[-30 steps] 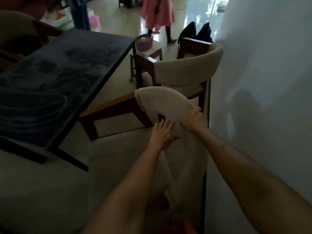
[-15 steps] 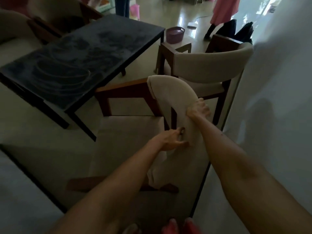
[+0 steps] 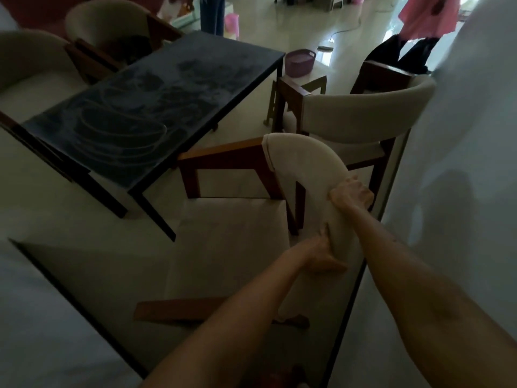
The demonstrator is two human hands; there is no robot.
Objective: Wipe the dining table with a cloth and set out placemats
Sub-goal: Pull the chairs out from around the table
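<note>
The dark dining table (image 3: pixel 156 107) stands at upper left, its top smeared with curved wipe streaks. No cloth or placemat is visible. In front of me is a wooden chair with a cream curved backrest (image 3: pixel 302 163) and a cream seat (image 3: pixel 232 233). My right hand (image 3: pixel 352 193) grips the top of that backrest, fingers curled over it. My left hand (image 3: pixel 321 253) holds the backrest's inner edge lower down, thumb up along it.
A second cream chair (image 3: pixel 363 113) stands just beyond, against the white wall (image 3: pixel 461 163). A purple basket (image 3: pixel 300 61) sits on a small stool past the table's far end. Two more chairs (image 3: pixel 112 32) are across the table. A person in pink (image 3: pixel 425 15) stands far back.
My left hand went from lying flat on the backrest to gripping its edge lower down. The view swung left, showing more of the seat and table. My right hand keeps its hold.
</note>
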